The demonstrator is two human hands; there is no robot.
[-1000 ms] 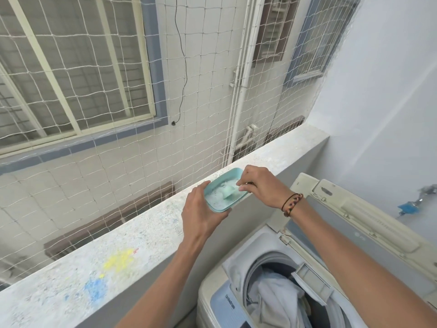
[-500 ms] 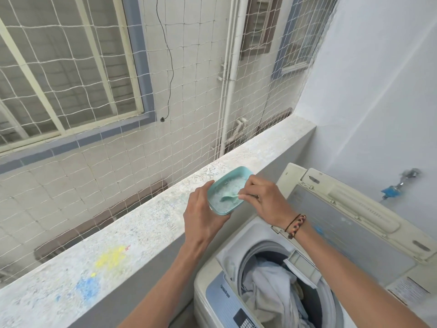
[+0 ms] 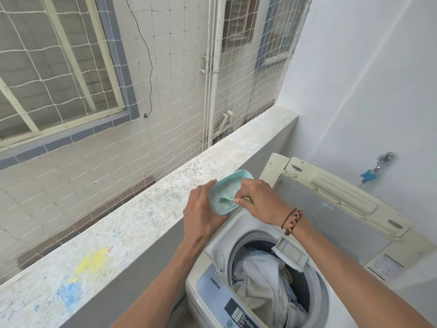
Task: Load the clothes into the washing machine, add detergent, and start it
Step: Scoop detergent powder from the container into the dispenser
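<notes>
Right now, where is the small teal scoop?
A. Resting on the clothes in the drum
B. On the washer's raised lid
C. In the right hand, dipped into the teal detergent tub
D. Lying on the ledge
C: the right hand pinches the scoop with its bowl down in the powder of the teal tub, which the left hand holds.

Scoop (image 3: 226,200) handle hidden under right hand (image 3: 259,201). Washing machine (image 3: 236,301) front cut off by bottom edge. Lid sticker (image 3: 385,265) text unreadable.

Soft even daylight, wide-angle edge bending
</notes>
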